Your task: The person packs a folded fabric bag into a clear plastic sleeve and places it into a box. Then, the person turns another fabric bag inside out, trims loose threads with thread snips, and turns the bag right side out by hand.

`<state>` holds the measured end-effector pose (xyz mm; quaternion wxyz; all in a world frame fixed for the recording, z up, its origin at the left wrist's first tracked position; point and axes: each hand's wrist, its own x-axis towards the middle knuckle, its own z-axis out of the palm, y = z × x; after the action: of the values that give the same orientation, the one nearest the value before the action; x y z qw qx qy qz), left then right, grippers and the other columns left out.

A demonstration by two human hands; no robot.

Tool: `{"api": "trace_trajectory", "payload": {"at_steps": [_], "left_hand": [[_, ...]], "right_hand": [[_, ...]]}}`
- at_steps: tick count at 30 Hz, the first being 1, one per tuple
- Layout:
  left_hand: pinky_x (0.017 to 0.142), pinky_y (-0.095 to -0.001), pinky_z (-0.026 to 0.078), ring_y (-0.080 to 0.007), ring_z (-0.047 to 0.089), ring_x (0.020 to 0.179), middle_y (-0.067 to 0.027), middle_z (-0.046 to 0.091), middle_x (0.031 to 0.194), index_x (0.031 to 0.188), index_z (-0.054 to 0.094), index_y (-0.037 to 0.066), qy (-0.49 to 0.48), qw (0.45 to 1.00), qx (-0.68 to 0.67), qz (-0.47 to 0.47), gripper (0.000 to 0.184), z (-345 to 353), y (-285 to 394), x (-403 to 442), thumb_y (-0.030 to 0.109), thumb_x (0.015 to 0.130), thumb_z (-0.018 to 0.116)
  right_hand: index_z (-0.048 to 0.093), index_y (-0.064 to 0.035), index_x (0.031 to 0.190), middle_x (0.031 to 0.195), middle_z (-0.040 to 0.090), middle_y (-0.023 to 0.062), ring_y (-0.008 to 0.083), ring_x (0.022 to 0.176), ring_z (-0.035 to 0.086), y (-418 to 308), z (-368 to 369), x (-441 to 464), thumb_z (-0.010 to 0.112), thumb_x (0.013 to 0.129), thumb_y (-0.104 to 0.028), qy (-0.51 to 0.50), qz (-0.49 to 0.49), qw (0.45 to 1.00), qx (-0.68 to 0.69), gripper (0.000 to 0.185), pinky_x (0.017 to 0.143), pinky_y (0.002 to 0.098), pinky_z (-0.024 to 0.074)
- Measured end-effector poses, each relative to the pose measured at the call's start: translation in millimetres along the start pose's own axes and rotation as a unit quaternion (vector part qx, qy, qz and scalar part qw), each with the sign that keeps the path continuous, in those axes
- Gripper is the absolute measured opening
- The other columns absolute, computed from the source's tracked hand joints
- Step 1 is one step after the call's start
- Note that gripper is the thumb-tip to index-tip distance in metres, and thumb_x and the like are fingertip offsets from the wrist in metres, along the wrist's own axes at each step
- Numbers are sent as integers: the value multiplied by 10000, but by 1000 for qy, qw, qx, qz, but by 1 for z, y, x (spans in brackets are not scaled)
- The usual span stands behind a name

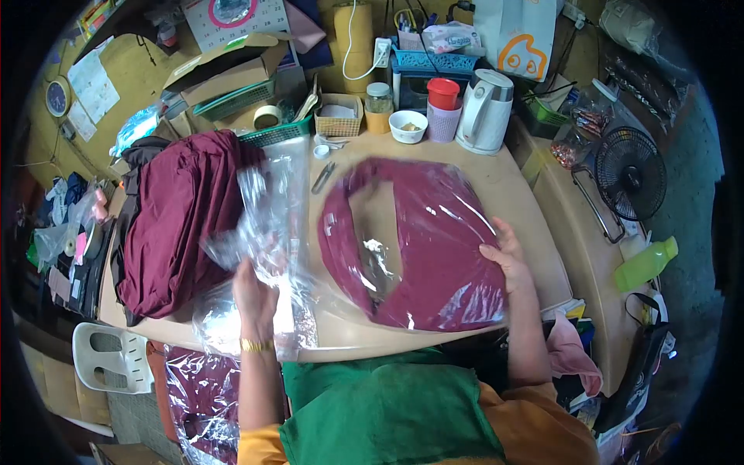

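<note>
A maroon fabric bag with a wide strap loop point(449, 248) lies inside a clear plastic sleeve at the middle right of the table. My right hand point(508, 252) holds its right edge, thumb on top, fingers behind. On the left, my left hand point(256, 298), with a gold watch band at the wrist, has its fingers closed at crumpled clear plastic point(263, 209); their tips are partly hidden. More flat clear plastic point(298, 310) lies around and under that hand. Beyond it is a pile of maroon fabric bags point(182, 225) at the table's left side.
Small snips point(323, 177) and a tape roll point(268, 117) lie toward the back. Along the back edge stand a wicker basket point(339, 116), a jar point(379, 108), a white bowl point(408, 126), a red-lidded cup point(442, 116) and a kettle point(485, 112). A black fan point(632, 174) is right.
</note>
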<state>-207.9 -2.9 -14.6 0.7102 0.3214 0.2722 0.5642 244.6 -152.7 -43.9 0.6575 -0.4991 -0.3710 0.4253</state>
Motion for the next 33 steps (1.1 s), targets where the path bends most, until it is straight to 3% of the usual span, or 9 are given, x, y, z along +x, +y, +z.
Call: {"api": "trace_trajectory", "payload": {"at_steps": [2, 4, 6, 10, 14, 19, 23, 29, 33], "left_hand": [[892, -425, 533, -282, 596, 1137, -167, 592, 1266, 1394, 416, 44, 101, 988, -107, -56, 507, -32, -18, -41, 378, 1017, 359], [682, -365, 592, -263, 645, 952, -178, 560, 1250, 1293, 487, 34, 31, 990, -117, -74, 535, -28, -4, -66, 460, 970, 455], [605, -326, 582, -232, 647, 863, -152, 579, 1188, 1376, 408, 69, 144, 986, -62, -56, 512, -4, 0, -67, 315, 950, 551], [540, -256, 525, -147, 635, 643, -140, 603, 1087, 1455, 319, 130, 138, 921, 360, 57, 692, -38, 3, -54, -83, 840, 554], [679, -263, 520, -152, 639, 782, -124, 613, 1091, 1352, 462, 24, 209, 793, 536, 201, 496, -108, 51, -68, -68, 866, 491], [866, -259, 480, -149, 626, 969, -146, 678, 1084, 1223, 588, -65, 111, 811, 550, 167, 337, -8, 72, -26, 145, 959, 597], [852, -422, 494, -407, 644, 1002, -256, 666, 1017, 1369, 435, -30, 127, 652, 743, 82, 716, 15, 29, 47, 531, 932, 520], [488, -245, 353, -24, 428, 533, 33, 488, 541, 652, 538, 28, 172, 829, 494, 198, 345, -22, 44, 76, 201, 895, 710], [456, -231, 340, -38, 418, 489, 31, 495, 540, 637, 516, 40, 262, 734, 491, 389, 351, -12, 80, 47, 155, 937, 657]], "right_hand": [[351, -59, 1424, 1312, 498, 183, 256, 1181, 527, -31, 4, -5, 750, 807, -93, 27, 35, 998, -52, 736, 967, 413, 457], [410, -54, 1389, 1315, 490, 204, 343, 1207, 509, -46, 8, -3, 765, 786, -134, 128, -183, 772, -595, 704, 1019, 436, 418], [429, -97, 1395, 1419, 406, 221, 423, 1313, 391, -39, 37, -2, 757, 796, -264, 76, -148, 849, -502, 704, 1080, 550, 326], [341, -213, 1493, 1575, 178, 215, 436, 1455, 118, 5, 83, -10, 637, 846, -540, -122, -85, 677, -721, 783, 1094, 712, 75], [375, -210, 1481, 1576, 199, 207, 418, 1464, 127, -32, 55, 16, 674, 830, -502, -234, 42, 710, -663, 774, 1145, 632, 55], [594, -117, 1248, 1479, 390, 176, 410, 1372, 331, -19, 56, 123, 678, 850, -421, -124, -2, 875, -468, 507, 1108, 622, 181], [541, -133, 1327, 1508, 353, 167, 391, 1405, 282, 11, 106, 150, 583, 897, -486, -17, -15, 754, -656, 558, 1125, 630, 134], [367, -193, 1473, 1564, 264, 140, 343, 1461, 171, 39, 103, 148, 466, 932, -553, -19, -80, 691, -718, 658, 1151, 617, 85], [377, -208, 1466, 1556, 286, 132, 329, 1456, 195, 39, 98, 151, 485, 933, -524, -34, -94, 689, -718, 629, 1150, 606, 109]]}}
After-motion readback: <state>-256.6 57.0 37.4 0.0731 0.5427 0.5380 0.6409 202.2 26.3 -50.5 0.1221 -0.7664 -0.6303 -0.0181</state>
